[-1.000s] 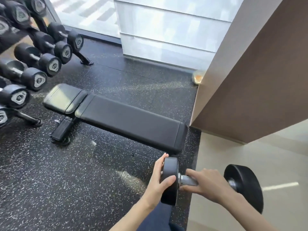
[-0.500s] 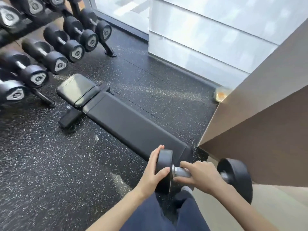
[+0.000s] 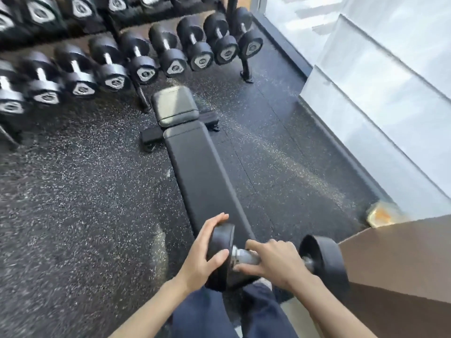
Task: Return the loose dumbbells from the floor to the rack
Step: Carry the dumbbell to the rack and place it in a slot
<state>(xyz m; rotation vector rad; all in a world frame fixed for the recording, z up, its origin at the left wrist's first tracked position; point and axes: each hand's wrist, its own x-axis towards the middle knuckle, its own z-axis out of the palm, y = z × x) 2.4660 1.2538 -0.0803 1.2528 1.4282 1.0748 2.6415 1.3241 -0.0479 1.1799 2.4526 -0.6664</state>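
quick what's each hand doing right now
Left hand: holding, fingers and thumb curled round one head of the dumbbell.
Right hand: holding, curled round the dumbbell's handle.

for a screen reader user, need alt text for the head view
A person holds a black dumbbell, the right hand gripping its handle and the left hand cupping one end, near a flat bench, a loaded dumbbell rack beyond.

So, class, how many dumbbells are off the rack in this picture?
1. The dumbbell is held by the bench's near end, left hand cupping one head, right hand gripping the handle. Others may lie out of frame.
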